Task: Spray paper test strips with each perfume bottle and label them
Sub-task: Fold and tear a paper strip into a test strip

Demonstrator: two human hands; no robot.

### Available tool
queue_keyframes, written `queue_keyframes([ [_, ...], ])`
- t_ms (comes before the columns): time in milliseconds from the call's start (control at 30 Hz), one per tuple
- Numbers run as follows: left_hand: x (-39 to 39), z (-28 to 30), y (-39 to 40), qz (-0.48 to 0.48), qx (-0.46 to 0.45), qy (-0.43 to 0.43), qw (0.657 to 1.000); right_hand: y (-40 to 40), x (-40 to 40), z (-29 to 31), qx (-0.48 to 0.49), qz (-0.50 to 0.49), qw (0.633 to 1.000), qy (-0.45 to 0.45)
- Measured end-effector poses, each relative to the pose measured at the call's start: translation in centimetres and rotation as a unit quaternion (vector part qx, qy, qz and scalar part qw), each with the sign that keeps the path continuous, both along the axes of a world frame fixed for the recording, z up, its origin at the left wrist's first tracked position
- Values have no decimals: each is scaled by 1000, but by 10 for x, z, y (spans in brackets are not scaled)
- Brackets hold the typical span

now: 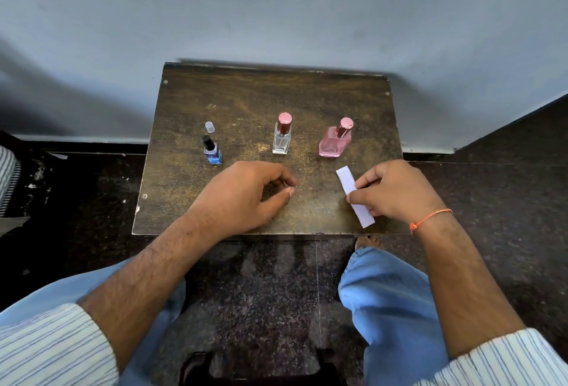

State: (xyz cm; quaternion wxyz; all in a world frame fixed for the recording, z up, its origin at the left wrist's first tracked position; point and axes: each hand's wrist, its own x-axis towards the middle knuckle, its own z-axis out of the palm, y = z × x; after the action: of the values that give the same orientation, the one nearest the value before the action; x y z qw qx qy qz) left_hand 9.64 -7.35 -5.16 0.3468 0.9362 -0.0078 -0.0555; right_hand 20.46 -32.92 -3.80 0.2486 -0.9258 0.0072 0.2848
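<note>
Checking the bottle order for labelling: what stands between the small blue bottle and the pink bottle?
In the head view, the clear rectangular glass bottle with a pink cap stands between the small blue bottle with a black sprayer and the pink glass bottle, apart from both.

The right hand (pixel 396 190) covered the middle of the white paper strip (pixel 345 181), so only its two ends showed. The left hand (pixel 242 195) curled over the tabletop, hiding whatever its fingertips pinched, if anything. Any print on the blue bottle (pixel 212 153) was too small to read. At the far left a striped cloth (pixel 7 179) was cut by the frame edge, and a dark object (pixel 261 367) ran off the bottom.
</note>
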Motion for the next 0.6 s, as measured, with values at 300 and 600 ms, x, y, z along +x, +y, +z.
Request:
queue_keyframes([
  [300, 3, -3, 6, -39, 42, 14, 998, 53, -32, -3, 27, 184, 981, -44],
  [600, 7, -5, 6, -50, 83, 75, 992, 46, -24, 0, 65, 206, 976, -42],
])
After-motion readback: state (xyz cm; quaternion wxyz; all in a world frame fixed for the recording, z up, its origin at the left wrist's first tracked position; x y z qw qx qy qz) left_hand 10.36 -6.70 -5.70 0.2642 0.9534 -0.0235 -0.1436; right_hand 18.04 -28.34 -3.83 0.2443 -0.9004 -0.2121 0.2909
